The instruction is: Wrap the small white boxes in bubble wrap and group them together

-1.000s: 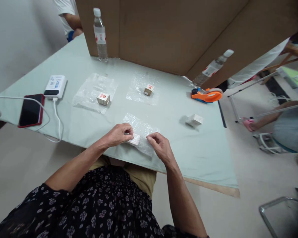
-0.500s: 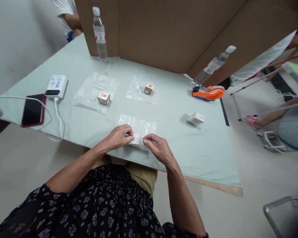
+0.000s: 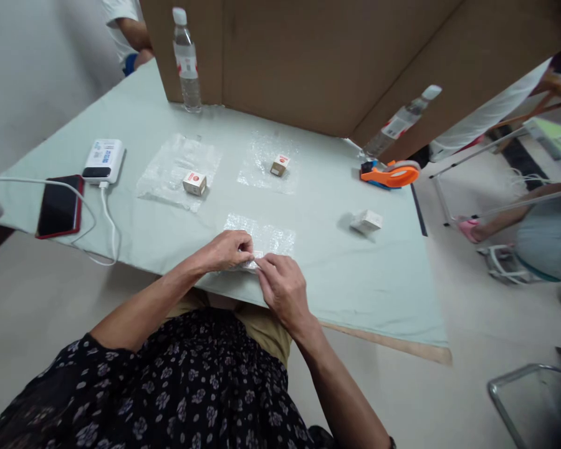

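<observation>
Step in hand looks like folding bubble wrap around the small box, which sits on the wrap near the bench's front edge, between the hands. Left hand: grip pinched on the wrap. Right hand: fingertips at the box, can't tell if pinching. Next move likely calls for left steady, right drawing the fold snug.

From my remote post I've got a plain pale-grey wall at left, a tall brown cardboard screen backing the table under pale-green cloth, and, lower right, bent shiny metal tubing above smooth light-grey floor.
</observation>
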A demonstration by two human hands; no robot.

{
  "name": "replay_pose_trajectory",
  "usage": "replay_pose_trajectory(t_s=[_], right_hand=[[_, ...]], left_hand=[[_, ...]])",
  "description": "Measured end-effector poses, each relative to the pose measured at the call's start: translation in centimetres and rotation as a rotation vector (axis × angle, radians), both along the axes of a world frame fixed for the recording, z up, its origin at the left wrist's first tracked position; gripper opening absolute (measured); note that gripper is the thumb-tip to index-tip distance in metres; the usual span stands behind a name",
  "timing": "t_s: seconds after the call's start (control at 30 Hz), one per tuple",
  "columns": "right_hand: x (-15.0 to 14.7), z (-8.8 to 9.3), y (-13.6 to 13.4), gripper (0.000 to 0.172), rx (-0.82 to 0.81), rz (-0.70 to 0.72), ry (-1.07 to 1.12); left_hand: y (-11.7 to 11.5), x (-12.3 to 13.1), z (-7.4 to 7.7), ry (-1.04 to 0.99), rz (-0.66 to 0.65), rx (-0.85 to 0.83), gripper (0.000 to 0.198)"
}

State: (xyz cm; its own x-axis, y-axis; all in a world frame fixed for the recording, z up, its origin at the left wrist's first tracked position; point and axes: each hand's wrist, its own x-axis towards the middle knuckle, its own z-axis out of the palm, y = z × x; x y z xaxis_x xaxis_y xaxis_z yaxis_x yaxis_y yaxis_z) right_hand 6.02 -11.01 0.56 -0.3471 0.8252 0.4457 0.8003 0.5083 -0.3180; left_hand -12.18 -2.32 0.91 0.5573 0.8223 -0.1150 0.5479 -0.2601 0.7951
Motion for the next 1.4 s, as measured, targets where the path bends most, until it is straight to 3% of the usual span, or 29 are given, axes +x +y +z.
replay_pose_trajectory(t_s=[0.1, 0.2, 0.37, 0.5, 0.63, 0.77, 0.9, 1.0, 1.13, 1.3, 1.4], right_hand=[[-0.5, -0.9, 0.6, 0.021, -0.039, 0.034, -0.09], [-0.5, -0.9, 1.1, 0.019, -0.075, 0.019, -0.183], [-1.0, 0.7, 1.5, 0.018, -0.122, 0.049, -0.353], [-1.4, 1.3, 1.8, 0.019, -0.099, 0.072, -0.482], [-1.5, 1.4, 2.0, 0.025, -0.084, 0.109, -0.575], [-1.5, 1.6, 2.3, 0.032, -0.067, 0.155, -0.635], [-1.7, 1.8, 2.8, 0.029, -0.058, 0.191, -0.672], [-1.7, 1.8, 3.2, 0.026, -0.062, 0.22, -0.666], [-1.5, 1.6, 3.5, 0.022, -0.06, 0.221, -0.652], [-1.5, 1.1, 3.3, 0.021, -0.041, 0.204, -0.631], [-1.8, 1.1, 3.2, 0.014, -0.049, 0.163, -0.621]], left_hand=[[-0.2, -1.0, 0.5, 0.004, -0.027, -0.011, 0.009], [-0.8, -2.7, 0.8, 0.009, -0.001, -0.024, 0.028], [-1.7, -4.1, -0.3, 0.08, 0.284, -0.057, 0.025], [-2.4, -3.5, -1.7, 0.193, 0.387, 0.065, 0.02], [-3.2, -3.5, -2.1, 0.363, 0.455, 0.241, 0.029], [-3.7, -4.1, -1.4, 0.542, 0.488, 0.115, 0.045], [-3.4, -4.0, -0.9, 0.591, 0.487, -0.016, 0.047], [-2.7, -3.6, -1.3, 0.539, 0.52, -0.031, 0.041], [-2.3, -3.1, -1.7, 0.367, 0.496, -0.084, 0.013], [-2.7, -1.8, -1.1, 0.116, 0.557, -0.004, 0.012], [-2.8, -0.7, -1.1, -0.037, 0.592, -0.103, 0.01]])
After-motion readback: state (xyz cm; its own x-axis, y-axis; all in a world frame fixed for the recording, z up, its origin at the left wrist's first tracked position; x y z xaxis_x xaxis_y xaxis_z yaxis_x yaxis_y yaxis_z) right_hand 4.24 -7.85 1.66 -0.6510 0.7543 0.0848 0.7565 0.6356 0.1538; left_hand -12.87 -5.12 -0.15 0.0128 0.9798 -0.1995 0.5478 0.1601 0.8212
